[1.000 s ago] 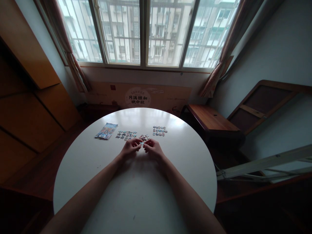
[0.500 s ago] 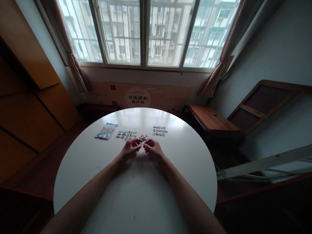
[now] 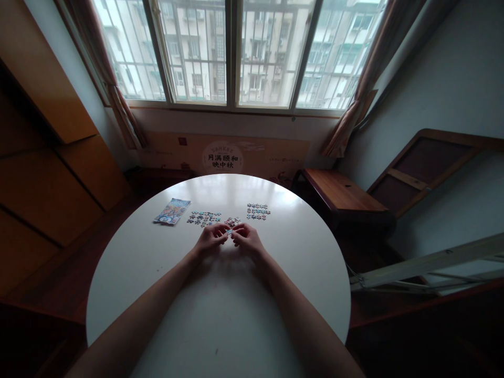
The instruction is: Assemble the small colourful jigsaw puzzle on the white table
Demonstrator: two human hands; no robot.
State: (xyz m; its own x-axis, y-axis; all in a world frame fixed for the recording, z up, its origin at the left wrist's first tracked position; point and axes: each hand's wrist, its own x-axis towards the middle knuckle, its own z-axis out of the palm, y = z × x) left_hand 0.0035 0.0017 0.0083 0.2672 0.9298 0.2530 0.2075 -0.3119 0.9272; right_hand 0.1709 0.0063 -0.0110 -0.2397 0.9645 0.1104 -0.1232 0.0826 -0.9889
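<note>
Both hands meet near the middle of a round white table [image 3: 165,294]. My left hand [image 3: 210,238] and my right hand [image 3: 247,238] pinch a small bluish jigsaw piece [image 3: 229,231] between their fingertips; its exact shape is too small to make out. Just beyond the fingers lies a loose pile of jigsaw pieces [image 3: 233,221], partly covered by the hands. Left of the pile, several jigsaw pieces [image 3: 200,216] are spread in rows. To the right, another set of jigsaw pieces [image 3: 258,211] lies in rows.
A colourful picture sheet or packet [image 3: 172,211] lies flat at the table's left. Beyond the right edge stands a low wooden table [image 3: 340,190], with a pale metal frame [image 3: 429,265] nearer. Orange cabinets [image 3: 47,194] line the left, and a barred window [image 3: 232,52] is ahead.
Almost nothing differs. The fingertips and the small piece between them have shifted very slightly; arms and table items stay where they were.
</note>
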